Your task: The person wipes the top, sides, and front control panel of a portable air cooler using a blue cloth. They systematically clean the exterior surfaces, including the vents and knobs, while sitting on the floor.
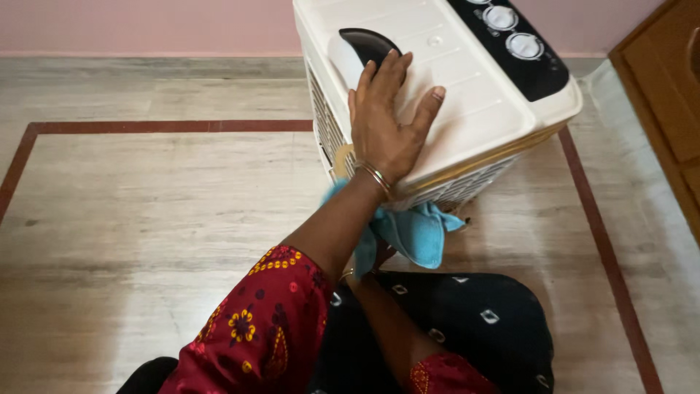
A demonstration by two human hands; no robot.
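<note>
Air cooler (467, 87) tilted on the tiled floor (146, 219); you're wiping its lower front. Left hand (386, 120) flat, fingers spread, bracing its top, gripping nothing. Blue cloth (415, 233) below; right hand hidden behind forearm, grip unclear. Next: steady pressure.

Cooler (467, 80): smooth cream plastic, glossy black panel. Cloth (415, 233): soft blue terry. Floor (146, 204): polished stone.

Beyond my fingers a pale pink wall (146, 25) runs along the far edge of the floor (146, 219), which is light, streaked stone tile. A dark red inlaid border (168, 126) frames it, passing left of my fingers. Off to their right stands a brown wooden cabinet (667, 95), in soft, even light.
</note>
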